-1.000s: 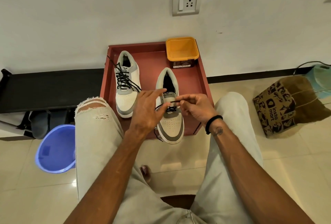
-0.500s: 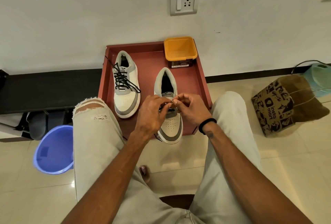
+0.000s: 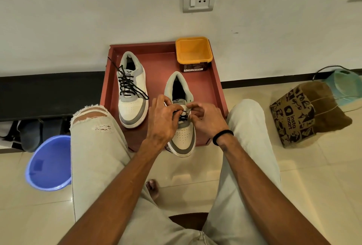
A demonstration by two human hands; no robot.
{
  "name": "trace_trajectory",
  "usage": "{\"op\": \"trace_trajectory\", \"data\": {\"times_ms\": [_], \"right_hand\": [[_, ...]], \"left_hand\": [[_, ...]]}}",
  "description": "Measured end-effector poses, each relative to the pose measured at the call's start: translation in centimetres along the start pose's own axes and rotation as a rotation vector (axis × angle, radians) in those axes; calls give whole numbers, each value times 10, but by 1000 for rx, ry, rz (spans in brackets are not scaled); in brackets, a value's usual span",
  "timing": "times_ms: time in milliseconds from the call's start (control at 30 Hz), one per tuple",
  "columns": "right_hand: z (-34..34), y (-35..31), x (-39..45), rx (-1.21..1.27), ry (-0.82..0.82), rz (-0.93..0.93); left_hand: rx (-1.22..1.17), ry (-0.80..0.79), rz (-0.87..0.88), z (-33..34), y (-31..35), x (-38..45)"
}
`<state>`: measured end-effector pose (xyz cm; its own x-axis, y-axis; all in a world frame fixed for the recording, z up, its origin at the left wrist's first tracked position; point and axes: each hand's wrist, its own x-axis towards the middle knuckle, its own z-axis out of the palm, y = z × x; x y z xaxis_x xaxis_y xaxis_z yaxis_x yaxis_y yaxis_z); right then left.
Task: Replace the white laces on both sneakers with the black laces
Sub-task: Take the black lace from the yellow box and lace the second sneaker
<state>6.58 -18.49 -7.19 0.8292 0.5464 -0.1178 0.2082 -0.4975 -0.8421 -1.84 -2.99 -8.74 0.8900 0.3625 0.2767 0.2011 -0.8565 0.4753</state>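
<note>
Both your hands, left hand (image 3: pixel 162 121) and right hand (image 3: pixel 205 119), pinch the black lace (image 3: pixel 181 116) mid-lacing on the right sneaker (image 3: pixel 181 127); I'd thread the next eyelet.

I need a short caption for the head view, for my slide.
Both hands, left and right, thread a black lace through the second sneaker.

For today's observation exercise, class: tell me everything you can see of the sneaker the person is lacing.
The white and grey low-top sneaker stands upright on the red-brown tray, toe towards the person and jutting past the tray's near edge. It looks like perforated leather, with a grey collar, a dark inside and a "Velarro" tongue label. A black lace crosses only its lower eyelets. The left hand and right hand each pinch lace at its throat.
</note>
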Motion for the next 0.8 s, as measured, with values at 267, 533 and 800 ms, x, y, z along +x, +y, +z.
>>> {"op": "trace_trajectory", "data": {"times_ms": [267,533,800], "right_hand": [[-2,-1,-1,-3,-35,-25],[7,-5,-2,64,139,32],[15,-7,6,8,225,49]], "left_hand": [[-36,-8,-23,3,4,2],[-86,-24,-35,7,4,3],[-169,-24,-127,10,-3,3]]}}
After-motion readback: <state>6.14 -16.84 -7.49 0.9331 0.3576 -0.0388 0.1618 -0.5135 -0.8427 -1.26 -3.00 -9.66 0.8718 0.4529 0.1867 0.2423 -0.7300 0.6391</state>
